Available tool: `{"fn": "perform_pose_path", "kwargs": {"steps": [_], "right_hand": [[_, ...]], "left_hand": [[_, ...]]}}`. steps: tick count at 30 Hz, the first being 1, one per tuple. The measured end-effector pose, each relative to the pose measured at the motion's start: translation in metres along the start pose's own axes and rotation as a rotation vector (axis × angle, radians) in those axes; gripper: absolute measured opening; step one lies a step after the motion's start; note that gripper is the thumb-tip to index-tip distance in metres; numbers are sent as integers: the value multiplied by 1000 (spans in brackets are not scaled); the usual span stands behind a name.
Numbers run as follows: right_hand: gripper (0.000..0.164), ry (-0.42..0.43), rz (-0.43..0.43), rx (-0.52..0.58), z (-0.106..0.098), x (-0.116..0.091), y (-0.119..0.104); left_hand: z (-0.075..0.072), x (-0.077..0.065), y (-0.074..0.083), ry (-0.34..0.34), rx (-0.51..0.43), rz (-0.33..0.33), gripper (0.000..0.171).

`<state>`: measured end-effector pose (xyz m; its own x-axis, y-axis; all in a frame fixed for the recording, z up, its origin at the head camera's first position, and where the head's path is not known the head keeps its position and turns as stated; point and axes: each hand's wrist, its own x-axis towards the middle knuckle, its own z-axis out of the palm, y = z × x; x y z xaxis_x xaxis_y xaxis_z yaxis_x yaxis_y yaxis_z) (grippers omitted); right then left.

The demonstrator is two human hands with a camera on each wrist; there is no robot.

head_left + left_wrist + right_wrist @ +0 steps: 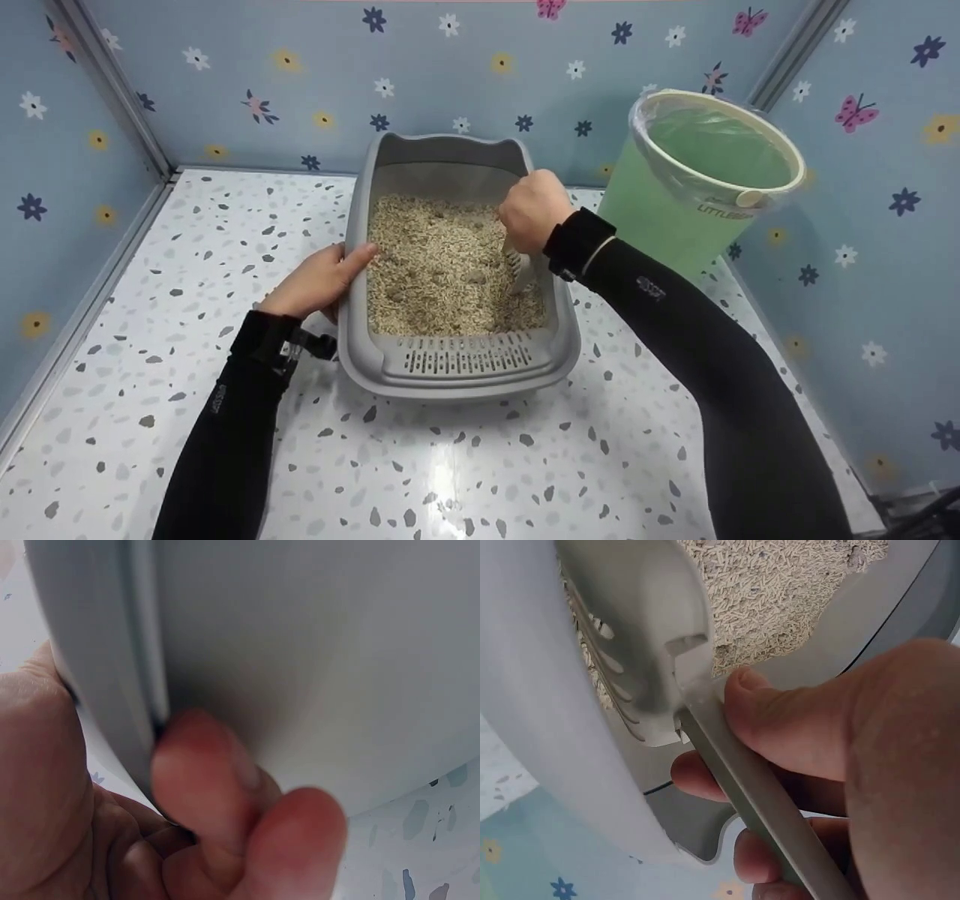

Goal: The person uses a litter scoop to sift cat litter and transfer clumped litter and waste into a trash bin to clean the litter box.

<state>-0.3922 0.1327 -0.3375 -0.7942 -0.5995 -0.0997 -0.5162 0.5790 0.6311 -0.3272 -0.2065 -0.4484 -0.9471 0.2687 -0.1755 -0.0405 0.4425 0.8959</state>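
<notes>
Across the white speckled surface (600,465), one grey litter box (472,386) takes centre stage, its back end up by the far edge, and here's one green bin (667,217) in the far right corner, one clear liner (641,120) folded over its rim. Down to the litter (435,255) now, a pale bed of pellets spread over the box floor, and the two grips are busy! The left grip (319,277) has the box's left rim, thumb on top, fingers hooked underneath, steadying it by the look of things. The right grip (534,210) is clenched round the handle of the one scoop (641,622), thumb along the top, its slotted head tilted into the pellets beside the right wall.

How far along are we? Scooping looks under way, and far from finished: several dark clumps (478,277) dot the litter, at least four by my eye, though they blend in too well for a firm count. Whether any sit on the scoop, I can't tell. Anything already dropped in the bin? Its bottom is hidden, so no score there.
</notes>
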Motion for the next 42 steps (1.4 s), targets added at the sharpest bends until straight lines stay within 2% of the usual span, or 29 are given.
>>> {"fn": "perform_pose_path", "kwargs": {"steps": [10,17,27,34,42], "right_hand": [[43,60,19,121,8,-2,5],[57,-2,66,232,19,0,6],[56,-27,77,348,25,1,4],[49,-68,40,496,28,1,-7],[59,-112,-3,648,32,1,-28]], "left_hand": [[0,1,-1,-4,-12,8,104],[1,2,-1,-2,-9,3,106],[1,2,-2,-2,-12,4,106],[0,3,-3,-11,-15,-8,106],[0,2,-2,-3,2,14,107]]}}
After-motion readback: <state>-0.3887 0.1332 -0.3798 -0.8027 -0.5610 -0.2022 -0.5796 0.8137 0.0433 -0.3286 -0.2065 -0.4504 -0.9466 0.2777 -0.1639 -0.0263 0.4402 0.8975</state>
